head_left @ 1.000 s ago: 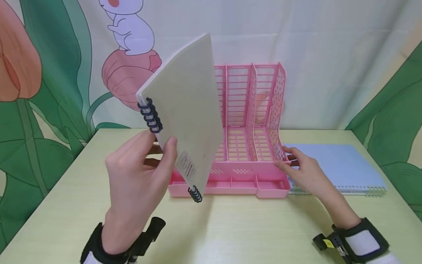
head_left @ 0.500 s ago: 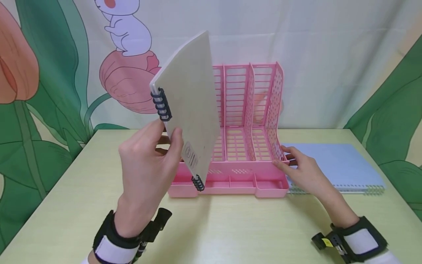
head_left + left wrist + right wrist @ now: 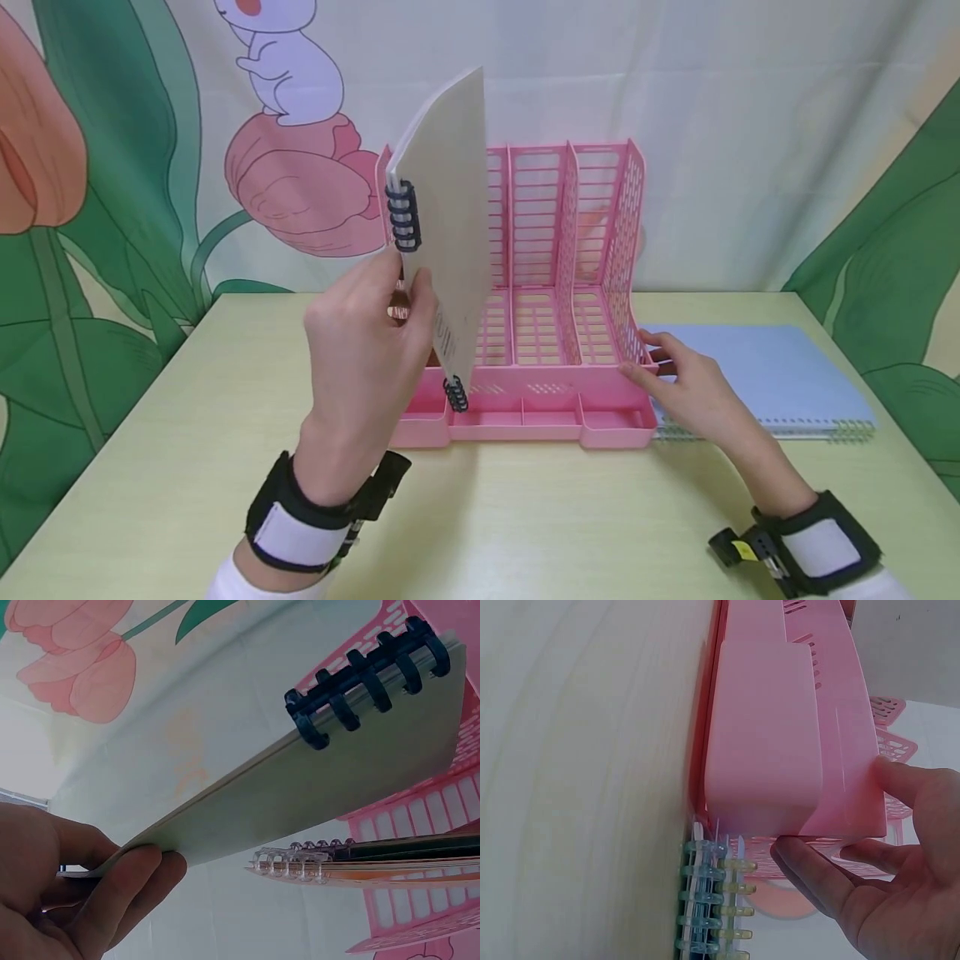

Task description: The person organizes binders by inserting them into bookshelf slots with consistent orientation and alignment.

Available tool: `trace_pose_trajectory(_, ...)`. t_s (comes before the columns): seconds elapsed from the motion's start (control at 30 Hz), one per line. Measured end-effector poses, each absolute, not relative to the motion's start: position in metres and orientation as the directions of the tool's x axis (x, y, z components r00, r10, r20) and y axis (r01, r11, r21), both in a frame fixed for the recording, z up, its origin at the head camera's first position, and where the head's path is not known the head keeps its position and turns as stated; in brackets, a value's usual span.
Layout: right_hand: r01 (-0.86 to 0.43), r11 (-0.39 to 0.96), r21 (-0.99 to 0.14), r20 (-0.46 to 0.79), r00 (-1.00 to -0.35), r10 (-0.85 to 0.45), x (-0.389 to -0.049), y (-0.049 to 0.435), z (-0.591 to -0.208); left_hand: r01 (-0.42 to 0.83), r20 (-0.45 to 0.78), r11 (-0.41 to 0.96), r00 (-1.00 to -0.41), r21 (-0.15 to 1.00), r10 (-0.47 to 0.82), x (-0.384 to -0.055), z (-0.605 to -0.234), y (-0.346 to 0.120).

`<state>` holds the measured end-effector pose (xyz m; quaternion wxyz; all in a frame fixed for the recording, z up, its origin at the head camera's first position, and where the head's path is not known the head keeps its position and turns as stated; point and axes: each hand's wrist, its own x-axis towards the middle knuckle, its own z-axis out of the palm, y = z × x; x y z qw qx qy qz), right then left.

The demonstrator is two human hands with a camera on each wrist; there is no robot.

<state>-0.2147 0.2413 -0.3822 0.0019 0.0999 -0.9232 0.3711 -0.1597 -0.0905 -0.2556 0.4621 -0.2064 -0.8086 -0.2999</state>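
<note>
A pale, ring-bound notebook (image 3: 448, 208) with dark binding rings is held upright, spine toward me, by my left hand (image 3: 360, 350). Thumb and fingers pinch its spine edge between the two ring sets, as the left wrist view also shows. The notebook stands before the left part of a pink desk file rack (image 3: 517, 433) and hides some of it. My right hand (image 3: 690, 387) grips the rack's front right corner, thumb on the front and fingers at the side. In the left wrist view, other notebooks with clear rings (image 3: 292, 862) stand inside the rack, apart from the held one.
Blue notebooks (image 3: 757, 375) with pale rings lie flat at the rack's right side, beneath my right forearm's far end. Low pink trays (image 3: 615, 421) run along the rack's front. A printed curtain (image 3: 720, 167) hangs behind the wooden table (image 3: 555, 517).
My left hand has moved right and away from me with the notebook, which has turned more edge-on and come nearer the rack's left part. The right hand keeps its grip in place.
</note>
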Motion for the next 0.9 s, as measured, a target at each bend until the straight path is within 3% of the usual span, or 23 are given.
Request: trace_pose_trajectory(0.9, -0.202, 0.7, -0.684, 0.09, -0.977, -0.194, -0.215, 0.243, -0.384, 0.566, 0.865, 0.774, -0.5, 0.284, 0.049, -0.204, -0.256, -0.065)
